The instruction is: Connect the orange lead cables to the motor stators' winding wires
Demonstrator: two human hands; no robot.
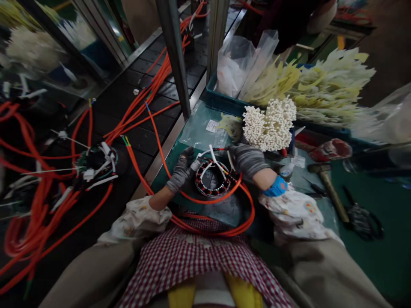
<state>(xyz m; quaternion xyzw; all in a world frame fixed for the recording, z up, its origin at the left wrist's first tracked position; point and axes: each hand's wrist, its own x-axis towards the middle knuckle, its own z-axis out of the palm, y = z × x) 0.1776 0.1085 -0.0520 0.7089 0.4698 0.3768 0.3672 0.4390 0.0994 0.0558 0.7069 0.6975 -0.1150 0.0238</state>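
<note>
A ring-shaped motor stator with dark windings and orange marks rests on a dark surface in front of me. Orange cables loop around its near side. My left hand, in a grey glove, is at its upper left with fingers curled beside a white sleeve end; what they hold is hidden. At the upper right, my gloved right hand is closed on a thin red wire that runs across above the ring. A white sleeve sticks up from the windings between both hands.
Left, a dark conveyor carries another wired stator and orange cables. A metal post stands ahead. White-tipped sticks and yellowish sleeves fill the back right. A hammer and black-handled scissors lie right.
</note>
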